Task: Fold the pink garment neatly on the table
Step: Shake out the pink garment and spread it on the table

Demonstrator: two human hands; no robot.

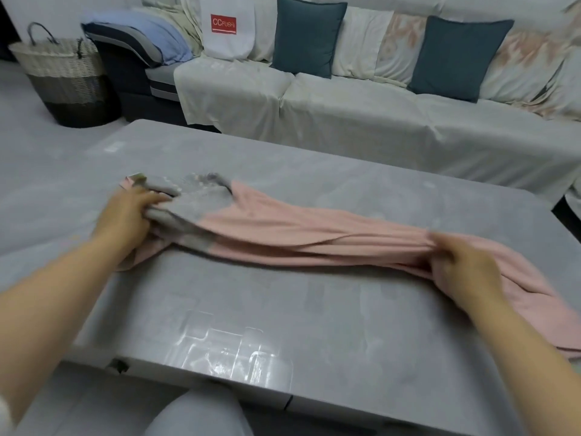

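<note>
The pink garment [301, 234], pink with a grey upper part, lies stretched in a bunched band across the grey table [251, 309]. My left hand [125, 212] grips the grey end at the left. My right hand [465, 265] grips the gathered pink cloth at the right, where the rest of the fabric trails toward the table's right edge. The cloth between my hands is pulled into long folds, and its middle looks slightly raised off the table.
A sofa [361, 121] covered with pale sheets runs behind the table, with two dark teal cushions [308, 36] and a white bag [226, 29] on it. A woven basket [66, 80] stands on the floor at the far left. My knee [201, 416] shows below the table's front edge.
</note>
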